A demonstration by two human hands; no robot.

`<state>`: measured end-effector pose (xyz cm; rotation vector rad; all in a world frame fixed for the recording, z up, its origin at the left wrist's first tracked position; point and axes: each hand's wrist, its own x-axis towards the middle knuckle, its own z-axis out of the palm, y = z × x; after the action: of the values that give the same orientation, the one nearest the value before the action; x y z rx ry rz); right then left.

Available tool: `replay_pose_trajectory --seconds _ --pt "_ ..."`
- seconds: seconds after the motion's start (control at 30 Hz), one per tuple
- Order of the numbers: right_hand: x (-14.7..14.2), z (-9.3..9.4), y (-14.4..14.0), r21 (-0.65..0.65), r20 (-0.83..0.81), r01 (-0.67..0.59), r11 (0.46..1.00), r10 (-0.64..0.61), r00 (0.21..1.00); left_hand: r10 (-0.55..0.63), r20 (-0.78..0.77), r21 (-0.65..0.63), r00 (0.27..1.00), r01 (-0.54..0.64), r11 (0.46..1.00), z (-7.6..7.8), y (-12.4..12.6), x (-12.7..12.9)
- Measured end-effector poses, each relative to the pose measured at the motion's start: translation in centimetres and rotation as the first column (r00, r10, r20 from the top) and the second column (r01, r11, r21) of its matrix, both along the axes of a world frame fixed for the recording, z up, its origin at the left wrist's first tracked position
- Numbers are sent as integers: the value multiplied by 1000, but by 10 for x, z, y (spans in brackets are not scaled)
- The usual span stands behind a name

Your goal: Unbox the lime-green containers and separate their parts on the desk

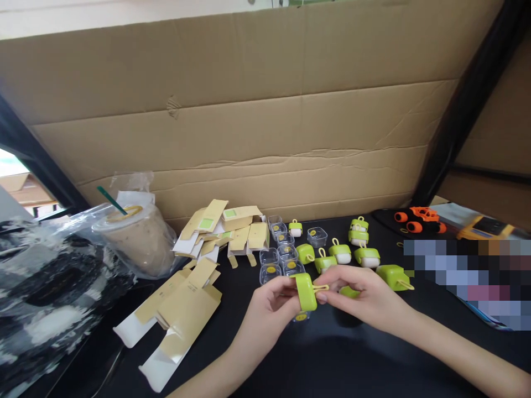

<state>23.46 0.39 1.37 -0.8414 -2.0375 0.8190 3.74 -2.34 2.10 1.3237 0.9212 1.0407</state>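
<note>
My left hand (271, 307) grips a small lime-green square case (306, 291) above the black table (323, 359). My right hand (365, 296) pinches the yellow loop (321, 288) that sticks out of that case. A clear plastic box (301, 316) shows just below the case, under my left fingers. Behind my hands lie several more green cases with white bases (366, 256) and several small clear boxes (269, 256).
Flat kraft-paper cartons (186, 309) lie at the left, with more piled behind (232, 226). An iced drink cup in a plastic bag (136, 235) stands far left. A cardboard wall (265, 121) closes the back. Orange-and-black objects (418, 218) sit at the right.
</note>
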Motion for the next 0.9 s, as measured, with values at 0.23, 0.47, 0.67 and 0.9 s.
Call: replay_pose_trajectory --seconds 0.23,0.47,0.67,0.9 --pt "0 1 -6 60 16 -18 998 17 1000 70 -205 232 976 -21 972 -1 -3 -1" --pt "3 2 -8 143 129 -93 985 74 989 164 -390 406 906 9 914 -5 -6 -6" --pt "2 10 -12 24 146 -89 996 84 986 195 -399 485 896 26 874 0 -9 -3" --pt "-4 0 -18 -136 -67 -172 976 164 984 128 -326 389 936 9 921 6 -9 -1"
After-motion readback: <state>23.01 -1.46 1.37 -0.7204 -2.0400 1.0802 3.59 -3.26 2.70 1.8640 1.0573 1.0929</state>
